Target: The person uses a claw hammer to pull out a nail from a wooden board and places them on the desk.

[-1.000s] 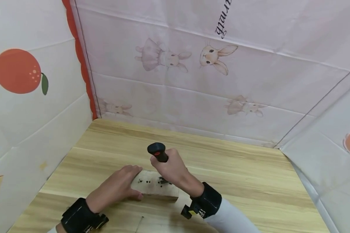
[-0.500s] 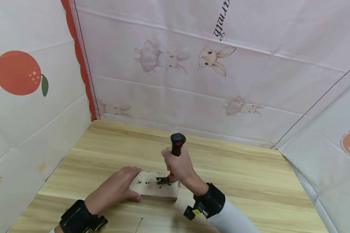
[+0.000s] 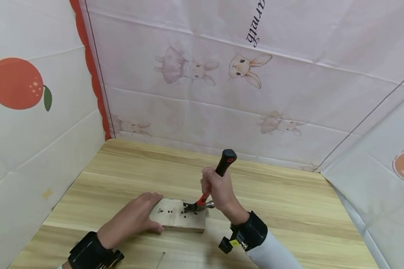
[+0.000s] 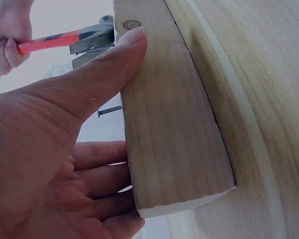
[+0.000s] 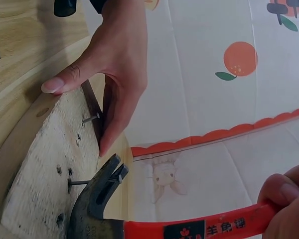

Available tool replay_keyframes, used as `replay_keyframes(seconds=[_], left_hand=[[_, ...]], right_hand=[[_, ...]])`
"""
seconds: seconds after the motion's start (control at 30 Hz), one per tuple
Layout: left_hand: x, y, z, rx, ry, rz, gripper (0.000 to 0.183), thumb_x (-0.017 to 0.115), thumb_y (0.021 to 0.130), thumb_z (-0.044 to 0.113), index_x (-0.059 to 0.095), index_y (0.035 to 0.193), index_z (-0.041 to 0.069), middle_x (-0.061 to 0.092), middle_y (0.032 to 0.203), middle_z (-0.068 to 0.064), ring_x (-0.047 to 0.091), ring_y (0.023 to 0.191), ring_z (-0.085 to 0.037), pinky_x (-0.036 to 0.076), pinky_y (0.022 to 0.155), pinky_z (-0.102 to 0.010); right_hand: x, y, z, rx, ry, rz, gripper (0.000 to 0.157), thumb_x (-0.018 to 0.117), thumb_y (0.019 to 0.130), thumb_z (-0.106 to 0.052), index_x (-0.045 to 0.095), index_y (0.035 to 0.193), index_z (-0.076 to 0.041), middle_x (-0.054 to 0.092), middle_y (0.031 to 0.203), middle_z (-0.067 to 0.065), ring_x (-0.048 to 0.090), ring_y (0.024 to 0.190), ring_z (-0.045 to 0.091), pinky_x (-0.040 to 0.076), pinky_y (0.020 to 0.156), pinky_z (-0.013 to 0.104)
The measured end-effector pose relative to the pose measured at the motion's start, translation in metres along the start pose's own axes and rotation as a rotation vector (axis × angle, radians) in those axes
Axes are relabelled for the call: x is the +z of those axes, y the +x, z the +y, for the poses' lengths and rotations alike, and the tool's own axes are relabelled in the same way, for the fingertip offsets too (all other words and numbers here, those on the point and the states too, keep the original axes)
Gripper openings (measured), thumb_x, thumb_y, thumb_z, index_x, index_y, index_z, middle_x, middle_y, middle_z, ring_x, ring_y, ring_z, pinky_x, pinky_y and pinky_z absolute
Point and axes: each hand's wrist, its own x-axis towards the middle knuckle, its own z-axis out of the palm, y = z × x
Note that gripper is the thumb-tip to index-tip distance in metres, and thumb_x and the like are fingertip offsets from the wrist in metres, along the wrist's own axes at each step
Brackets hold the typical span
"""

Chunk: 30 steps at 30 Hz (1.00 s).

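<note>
The left hand [image 3: 131, 216] grasps the left end of the wooden block [image 3: 176, 223], thumb and fingers on opposite sides, apparently to steady it flat on the table [image 3: 289, 209]. The right hand's [image 3: 220, 188] fingers are clenched round the hammer [image 5: 144, 228], its claw set at a projecting nail [image 5: 78, 182], presumably for leverage; full engagement cannot be confirmed. A loose nail [image 3: 160, 260] lies apart, nearer the wearer.

The red hammer handle [image 5: 213, 226] reads "羊角锤", the pink wall cloth [image 3: 222, 93] "armth" (start cut off).
</note>
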Motion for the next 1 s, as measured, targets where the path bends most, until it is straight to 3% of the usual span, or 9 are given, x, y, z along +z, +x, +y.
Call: replay_keyframes(seconds=[0.3, 0.63, 1.0], left_hand=[[0.0, 0.001, -0.001, -0.003, -0.001, -0.007, 0.097, 0.096, 0.061, 0.051, 0.062, 0.138, 0.002, 0.066, 0.134, -0.017, 0.063, 0.124, -0.035, 0.055, 0.103, -0.052], [-0.002, 0.0, 0.0, 0.013, -0.006, 0.012, 0.097, 0.097, 0.061, 0.047, 0.061, 0.138, 0.0, 0.064, 0.137, -0.021, 0.062, 0.127, -0.039, 0.054, 0.105, -0.054], [-0.001, 0.0, -0.001, 0.025, 0.004, 0.022, 0.095, 0.096, 0.062, 0.048, 0.062, 0.137, 0.001, 0.066, 0.134, -0.018, 0.064, 0.123, -0.036, 0.055, 0.103, -0.052]], right_hand=[[-0.012, -0.001, 0.002, -0.024, 0.106, 0.019, 0.041, 0.043, 0.097, -0.012, 0.023, 0.06, -0.011, 0.02, 0.053, -0.002, 0.016, 0.043, 0.019, 0.01, 0.042, 0.035], [-0.022, -0.002, 0.0, 0.019, 0.198, 0.135, 0.045, 0.042, 0.096, -0.011, 0.023, 0.056, -0.013, 0.019, 0.051, -0.001, 0.015, 0.044, 0.017, 0.011, 0.045, 0.033], [-0.037, -0.004, 0.002, -0.009, 0.295, 0.122, 0.045, 0.033, 0.098, -0.01, 0.02, 0.056, -0.014, 0.015, 0.052, -0.001, 0.01, 0.044, 0.018, 0.006, 0.046, 0.036]])
